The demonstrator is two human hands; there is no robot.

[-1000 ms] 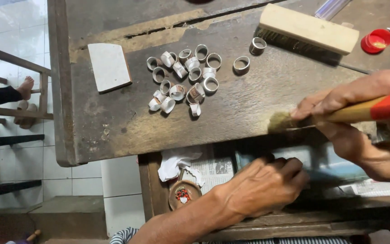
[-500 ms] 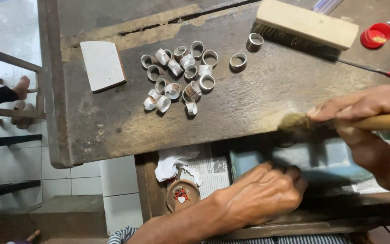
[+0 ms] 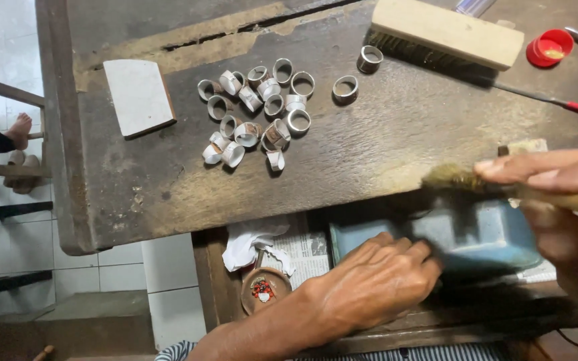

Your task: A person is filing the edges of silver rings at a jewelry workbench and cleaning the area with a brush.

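Below my worktop's front edge lie a printed newspaper sheet [image 3: 306, 249] and a round brown tin [image 3: 263, 291] with a red-and-white label

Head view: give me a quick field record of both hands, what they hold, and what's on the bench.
left hand: grips the blue tray in the open drawer below the bench edge
right hand: holds a small brush by its wooden handle, bristles at the bench edge above the tray
metal rings: loose cluster on the wooden bench
white tile: left of the rings
scrub brush: far edge
red cap: top right
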